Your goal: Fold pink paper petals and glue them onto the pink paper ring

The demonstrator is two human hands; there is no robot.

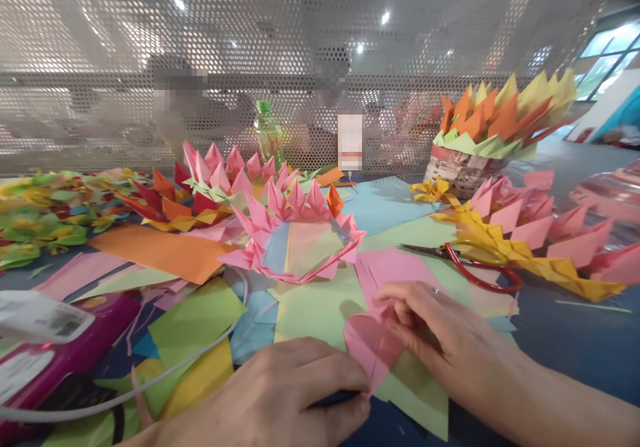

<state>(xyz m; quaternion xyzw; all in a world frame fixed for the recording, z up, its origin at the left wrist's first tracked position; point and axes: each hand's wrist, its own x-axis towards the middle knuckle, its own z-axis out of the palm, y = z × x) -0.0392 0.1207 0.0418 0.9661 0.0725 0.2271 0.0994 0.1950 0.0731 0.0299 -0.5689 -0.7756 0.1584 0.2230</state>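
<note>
Folding: the step in hand, as I judge it from my remote view.
Pink ring [297, 199]: pointed, beyond the left hand [300, 384].
Left hand: I see thumb and fingers pinching the lower corner of the pink sheet [370, 347].
Pink sheet: between the hands, toward the near edge of the desk [560, 354], curved over.
Crease: next, I think, it calls for aligned edges and light pressure.
Right hand [440, 327]: thumb and fingertips pinch the sheet's upper end.
Scissors [483, 274]: toward the right edge.
</note>
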